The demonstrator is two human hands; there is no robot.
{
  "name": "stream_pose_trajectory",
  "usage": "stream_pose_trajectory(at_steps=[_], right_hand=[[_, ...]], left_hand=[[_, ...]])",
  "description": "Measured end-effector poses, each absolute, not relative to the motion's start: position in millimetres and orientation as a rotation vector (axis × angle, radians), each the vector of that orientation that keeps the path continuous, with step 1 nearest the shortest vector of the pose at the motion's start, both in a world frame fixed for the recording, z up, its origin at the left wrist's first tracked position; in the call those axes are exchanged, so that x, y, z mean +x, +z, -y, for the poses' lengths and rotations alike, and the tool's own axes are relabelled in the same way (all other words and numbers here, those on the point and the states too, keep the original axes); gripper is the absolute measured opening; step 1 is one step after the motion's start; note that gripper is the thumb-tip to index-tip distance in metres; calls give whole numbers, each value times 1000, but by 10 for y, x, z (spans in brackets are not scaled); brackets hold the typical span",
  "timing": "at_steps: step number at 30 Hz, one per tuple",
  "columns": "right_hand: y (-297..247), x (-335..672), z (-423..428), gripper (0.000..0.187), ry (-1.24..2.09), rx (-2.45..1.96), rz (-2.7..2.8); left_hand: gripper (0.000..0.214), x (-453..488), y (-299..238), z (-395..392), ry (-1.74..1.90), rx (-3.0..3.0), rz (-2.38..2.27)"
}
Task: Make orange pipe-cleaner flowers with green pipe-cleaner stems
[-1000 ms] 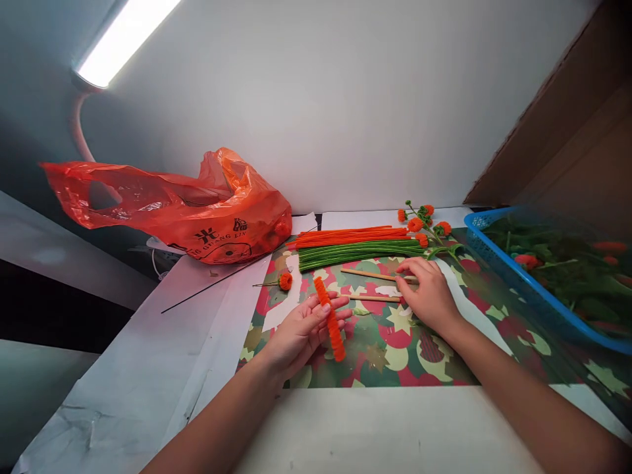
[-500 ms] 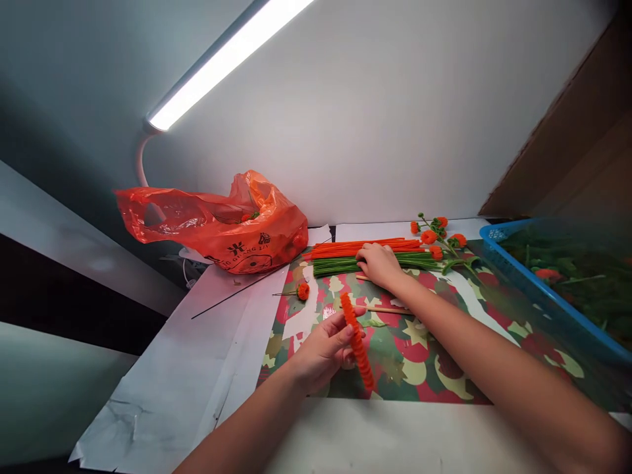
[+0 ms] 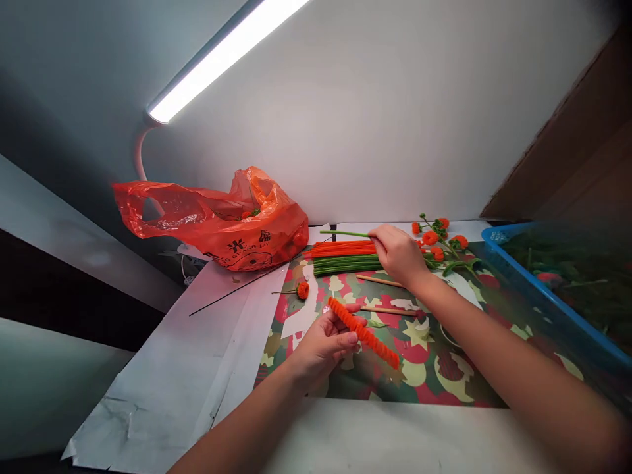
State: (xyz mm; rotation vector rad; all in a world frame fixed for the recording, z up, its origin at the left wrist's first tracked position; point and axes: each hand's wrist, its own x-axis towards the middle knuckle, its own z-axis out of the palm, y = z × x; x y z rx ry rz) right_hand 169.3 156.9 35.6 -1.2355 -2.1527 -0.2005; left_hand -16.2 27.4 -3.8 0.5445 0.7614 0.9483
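My left hand (image 3: 323, 345) is closed on a coiled orange pipe cleaner (image 3: 365, 334) that slants down to the right above the patterned mat (image 3: 434, 368). Farther back, my right hand (image 3: 399, 253) pinches a single green pipe cleaner (image 3: 345, 233) and holds it raised over the bundles. Under it lie a bundle of orange pipe cleaners (image 3: 340, 248) and a bundle of green pipe cleaners (image 3: 345, 264). Two thin wooden sticks (image 3: 382, 309) lie on the mat between my hands.
An orange plastic bag (image 3: 222, 220) sits at the back left. A small orange pompom on a wire (image 3: 302, 289) and a thin black wire (image 3: 227, 294) lie nearby. A sprig of orange pompom flowers (image 3: 437, 237) lies at the back. A blue basket (image 3: 553, 296) stands on the right. A lamp (image 3: 222, 56) hangs overhead.
My right hand has moved from the sticks to the bundles and lifted one green pipe cleaner. My left hand has closed on the orange coil and tilted it flatter.
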Motion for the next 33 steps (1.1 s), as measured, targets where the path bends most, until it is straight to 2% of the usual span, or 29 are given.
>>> stream_pose_trajectory(at_steps=[3, 8, 12, 14, 20, 33], right_hand=[[509, 1768, -1469, 31, -293, -1097, 2045], [655, 1964, -1153, 20, -353, -1067, 1929], [447, 2203, -835, 12, -290, -964, 2014], [279, 2301, -708, 13, -296, -926, 2041], [-29, 2344, -512, 14, -191, -930, 2065], [-52, 2201, -424, 15, -121, -883, 2080]], left_hand=[[44, -153, -34, -274, 994, 504, -797], [33, -209, 13, -337, 1195, 401, -812], [27, -338, 59, -464, 1406, 299, -807], [27, -397, 72, -515, 1459, 232, -785], [29, -438, 49, -549, 1446, 166, -705], [26, -420, 10, -526, 1402, 209, -720]])
